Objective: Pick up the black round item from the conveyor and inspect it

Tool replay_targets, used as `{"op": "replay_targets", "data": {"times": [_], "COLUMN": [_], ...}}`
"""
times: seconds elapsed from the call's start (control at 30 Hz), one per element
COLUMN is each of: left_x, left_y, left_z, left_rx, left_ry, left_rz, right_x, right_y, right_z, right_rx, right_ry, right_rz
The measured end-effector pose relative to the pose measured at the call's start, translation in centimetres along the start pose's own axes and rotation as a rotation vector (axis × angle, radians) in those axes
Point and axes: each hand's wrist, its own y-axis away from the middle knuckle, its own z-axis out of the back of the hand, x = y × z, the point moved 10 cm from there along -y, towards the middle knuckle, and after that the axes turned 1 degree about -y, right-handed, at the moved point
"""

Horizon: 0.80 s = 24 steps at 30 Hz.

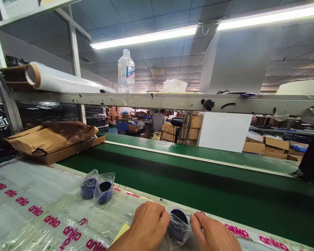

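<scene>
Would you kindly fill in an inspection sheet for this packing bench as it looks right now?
Surface: worktop covered in printed plastic film, beside a green conveyor belt.
Job's things: dark round item in a clear bag; two bagged items lie apart to the left.
Clutter: brown paper bags in a cardboard tray.
Grip: left hand and right hand both pinch the bag.
Cables: black cable clip on the rail.
Surroundings: water bottle, film roll, cartons, a person beyond.

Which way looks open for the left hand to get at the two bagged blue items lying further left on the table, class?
Probably yes. The left hand grips a bagged blue item together with the right hand, so it would have to let go first. Only flat printed plastic sheeting lies between it and the two bagged blue items.
</scene>
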Motion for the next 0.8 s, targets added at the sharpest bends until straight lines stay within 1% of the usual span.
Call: {"op": "replay_targets", "data": {"times": [0.07,0.17,0.23,0.3,0.33,0.4,0.47,0.53,0.63,0.67,0.7,0.77,0.8], "left_x": [0.2,0.5,0.6,0.2,-0.1,-1.0,-1.8,-2.3,-2.1,-1.9,-1.7,-1.3,-1.2], "left_y": [0.2,0.3,0.0,-0.6,-1.0,-1.5,-1.6,-1.4,-0.8,-0.7,-0.7,-0.7,-0.8], "left_z": [0.6,0.1,-0.5,-0.5,-0.4,0.3,1.1,1.9,2.5,2.5,2.5,2.4,2.3], "left_rx": [-0.036,-0.009,-0.001,-0.034,-0.058,-0.099,-0.13,-0.145,-0.147,-0.151,-0.154,-0.159,-0.158], "left_ry": [0.008,0.147,0.22,0.204,0.175,0.138,0.129,0.139,0.183,0.2,0.218,0.257,0.276], "left_rz": [0.021,0.021,0.018,0.008,-0.002,-0.031,-0.063,-0.097,-0.118,-0.114,-0.106,-0.094,-0.089], "right_x": [-0.6,-1.1,-0.8,0.2,0.8,2.0,2.3,2.2,1.4,1.3,1.5,2.7,3.3], "right_y": [0.2,0.5,0.6,0.4,0.2,-0.4,-0.6,-0.4,0.6,0.9,1.2,1.5,1.5], "right_z": [1.3,2.4,3.2,3.6,3.5,3.0,3.4,4.3,5.1,5.3,5.5,5.2,4.7], "right_rx": [-0.041,-0.088,-0.175,-0.235,-0.224,-0.146,-0.126,-0.156,-0.213,-0.248,-0.285,-0.315,-0.298], "right_ry": [0.018,-0.073,-0.166,-0.184,-0.158,-0.078,-0.029,-0.093,-0.282,-0.319,-0.329,-0.285,-0.249], "right_rz": [-0.064,-0.11,-0.088,-0.033,-0.001,0.041,0.031,0.004,-0.031,-0.013,0.037,0.199,0.273]}}
